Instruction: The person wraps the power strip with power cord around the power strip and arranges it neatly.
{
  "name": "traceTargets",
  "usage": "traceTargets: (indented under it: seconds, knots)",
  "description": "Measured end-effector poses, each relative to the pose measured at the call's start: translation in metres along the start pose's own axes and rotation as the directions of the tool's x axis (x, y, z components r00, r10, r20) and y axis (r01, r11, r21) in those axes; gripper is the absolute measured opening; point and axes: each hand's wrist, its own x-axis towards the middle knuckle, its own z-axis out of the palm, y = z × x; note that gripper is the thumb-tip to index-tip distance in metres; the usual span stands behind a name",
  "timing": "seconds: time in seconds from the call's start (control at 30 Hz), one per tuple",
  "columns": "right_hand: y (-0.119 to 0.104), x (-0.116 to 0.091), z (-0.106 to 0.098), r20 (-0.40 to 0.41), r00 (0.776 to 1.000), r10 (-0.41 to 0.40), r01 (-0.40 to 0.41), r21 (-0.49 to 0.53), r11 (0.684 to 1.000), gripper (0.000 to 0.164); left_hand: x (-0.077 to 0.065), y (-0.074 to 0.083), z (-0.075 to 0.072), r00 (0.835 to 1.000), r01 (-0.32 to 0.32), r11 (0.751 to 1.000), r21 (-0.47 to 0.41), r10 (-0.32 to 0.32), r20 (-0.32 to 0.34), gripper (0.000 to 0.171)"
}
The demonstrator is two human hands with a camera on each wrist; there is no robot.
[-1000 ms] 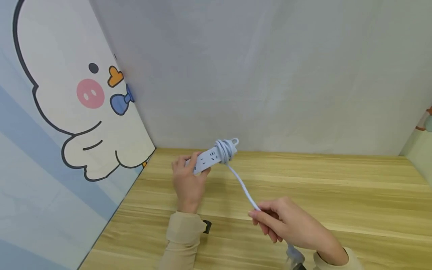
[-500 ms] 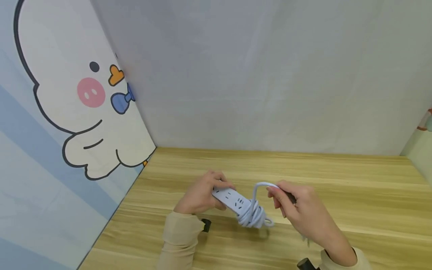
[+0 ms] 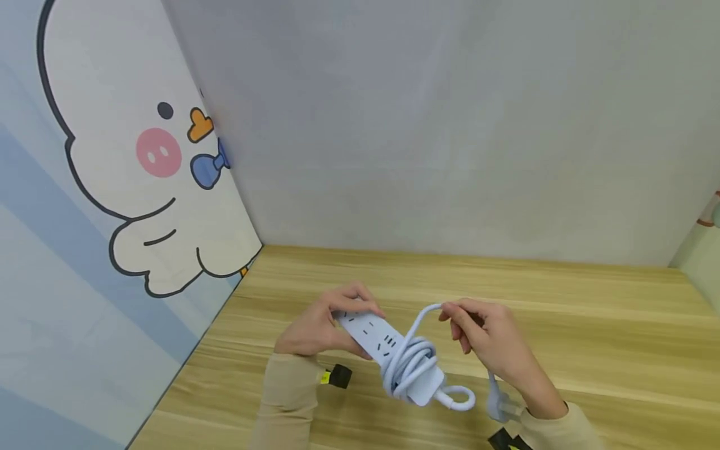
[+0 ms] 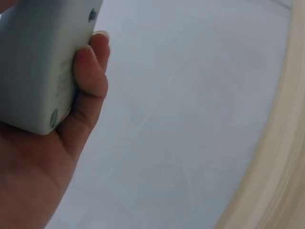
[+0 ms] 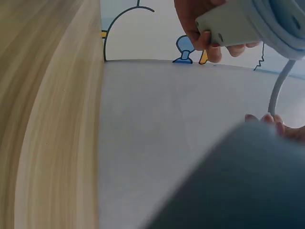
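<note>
A white power strip (image 3: 367, 334) is held above the table, tilted with its socket face up toward the head camera. My left hand (image 3: 332, 325) grips its left end; the left wrist view shows curled fingers along the strip's plain underside (image 4: 35, 62). Several turns of white cord (image 3: 407, 369) wrap the far end, where a small cord loop (image 3: 462, 398) sticks out. My right hand (image 3: 486, 331) pinches the free length of cord between thumb and fingers. Below that hand hangs the plug (image 3: 497, 403), close to the wrist. A large blurred shape fills the right wrist view's lower part.
The wood-grain table (image 3: 590, 350) runs back to a grey-white wall panel (image 3: 450, 137). A cartoon-printed panel (image 3: 101, 206) borders the left side. Black wrist devices sit at the left cuff (image 3: 340, 376) and the right cuff (image 3: 503, 439).
The power strip has swung from pointing up-right to pointing down-right and come nearer. My right hand has risen with the cord, which now arches up from the coil. The plug shows again.
</note>
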Motion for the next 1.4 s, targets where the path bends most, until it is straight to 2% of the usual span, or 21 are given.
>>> traceTargets:
  seconds: [0.1,0.23,0.3,0.37,0.43,0.47,0.57,0.67,0.7,0.77,0.87,1.07,1.13,1.23,1.3,1.4]
  knots:
    - [0.003,0.000,0.006,0.065,0.997,0.037,-0.041,0.058,0.997,0.025,0.000,-0.003,0.000,0.999,-0.008,0.999,-0.040,0.006,-0.053,0.054]
    - [0.002,-0.002,0.010,0.108,0.991,0.075,-0.083,0.073,0.994,0.025,0.002,-0.005,0.000,0.990,0.024,0.998,-0.061,-0.032,-0.139,0.055]
    - [0.001,-0.003,0.012,0.147,0.985,0.092,-0.100,0.051,0.994,0.026,0.003,-0.006,0.001,0.979,0.048,0.996,-0.073,-0.061,-0.196,0.055]
    - [-0.001,-0.003,0.013,0.184,0.978,0.101,-0.103,0.004,0.995,0.029,0.005,-0.007,0.002,0.959,0.075,0.994,-0.076,-0.093,-0.268,0.056]
    - [-0.002,-0.002,0.016,0.228,0.968,0.106,-0.102,-0.031,0.994,0.033,0.007,-0.008,0.002,0.929,0.094,0.991,-0.098,-0.122,-0.349,0.057]
    - [-0.002,-0.002,0.017,0.242,0.964,0.108,-0.100,-0.042,0.994,0.033,0.007,-0.008,0.002,0.909,0.101,0.989,-0.109,-0.136,-0.394,0.057]
    - [-0.002,-0.001,0.022,0.257,0.961,0.098,-0.089,-0.047,0.995,0.026,0.009,-0.009,0.002,0.831,0.136,0.984,-0.112,-0.175,-0.527,0.058]
    - [0.000,-0.003,0.029,0.260,0.964,0.063,-0.061,-0.016,0.998,0.016,0.014,-0.001,0.006,0.752,0.167,0.984,-0.066,-0.171,-0.636,0.056]
    - [0.000,-0.004,0.031,0.258,0.965,0.056,-0.055,-0.011,0.998,0.014,0.016,0.003,0.008,0.734,0.181,0.983,-0.036,-0.160,-0.660,0.056]
    - [-0.001,-0.005,0.035,0.262,0.964,0.046,-0.043,-0.016,0.999,0.013,0.020,0.010,0.013,0.709,0.212,0.976,0.040,-0.126,-0.694,0.055]
    - [-0.005,-0.006,0.035,0.252,0.966,0.058,-0.042,-0.070,0.997,0.012,0.024,0.011,0.018,0.698,0.233,0.963,0.140,-0.065,-0.713,0.053]
    - [-0.016,-0.006,0.027,0.171,0.985,0.021,-0.003,-0.103,0.995,0.027,0.024,-0.015,0.014,0.662,0.254,0.932,0.260,0.029,-0.749,0.054]
    - [-0.019,-0.007,0.024,0.151,0.989,-0.006,0.019,-0.089,0.996,0.033,0.023,-0.022,0.012,0.658,0.263,0.920,0.292,0.050,-0.751,0.053]
    - [-0.023,-0.008,0.018,0.161,0.987,0.017,-0.011,-0.039,0.999,0.027,0.022,-0.027,0.012,0.676,0.291,0.892,0.345,0.064,-0.734,0.052]
    - [-0.024,-0.009,0.012,0.179,0.982,0.065,-0.068,0.011,0.998,0.023,0.023,-0.029,0.012,0.699,0.313,0.871,0.378,0.059,-0.712,0.052]
    - [-0.026,-0.008,-0.001,0.213,0.968,0.131,-0.159,0.122,0.980,0.021,0.023,-0.029,0.015,0.744,0.345,0.839,0.421,0.029,-0.667,0.052]
